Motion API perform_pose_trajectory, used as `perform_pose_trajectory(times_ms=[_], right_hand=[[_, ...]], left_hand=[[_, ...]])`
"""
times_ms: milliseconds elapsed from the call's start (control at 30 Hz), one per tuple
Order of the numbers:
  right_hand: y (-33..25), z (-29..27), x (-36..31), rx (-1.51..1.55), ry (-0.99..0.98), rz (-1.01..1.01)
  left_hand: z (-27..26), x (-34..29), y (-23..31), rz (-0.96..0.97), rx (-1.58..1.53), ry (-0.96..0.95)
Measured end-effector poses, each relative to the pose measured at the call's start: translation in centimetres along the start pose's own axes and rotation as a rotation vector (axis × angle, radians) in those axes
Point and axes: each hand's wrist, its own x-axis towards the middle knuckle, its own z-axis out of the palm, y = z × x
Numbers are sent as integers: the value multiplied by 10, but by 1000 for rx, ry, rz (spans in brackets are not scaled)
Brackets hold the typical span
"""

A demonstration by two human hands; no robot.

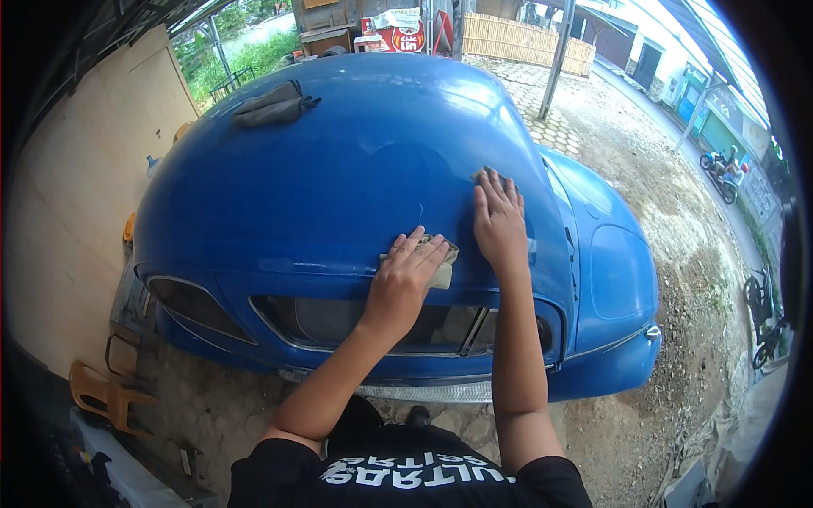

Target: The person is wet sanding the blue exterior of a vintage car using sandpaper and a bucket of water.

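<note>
Blue car roof: left hand flat, unclenched, over tan cloth; right hand, two o'clock, likewise over greyish cloth. Risk: scratches from trapped grit.

Open-sided shelter, daylight. Left: tan panel wall, orange plastic chair near its lower edge. Ground: stony dirt on the right, hexagonal pavers further back. Far side: bamboo fence, post in front of it. Greenery past the wall's far edge. Right: road, motorbike; bright roof panels overhead.
</note>
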Motion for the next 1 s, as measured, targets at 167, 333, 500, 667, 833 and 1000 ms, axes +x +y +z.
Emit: perform_pose_trajectory(times_ms=[167,333,500,667,833,1000], right_hand=[[-38,20,-8,111,-111,-314],[-6,-29,-103,60,-173,-135],[23,-35,-143,-26,-32,83],[62,-34,-145,23,66,257],[78,-32,-98,103,85,217],[40,-42,-87,123,-66,-84]], left_hand=[[-17,10,-24,-140,144,149],[-29,85,-87,-170,178,146],[17,198,-80,-146,203,-66],[65,134,-2,190,-80,-96],[56,18,34,195,28,-161],[32,28,34,101,112,-123]])
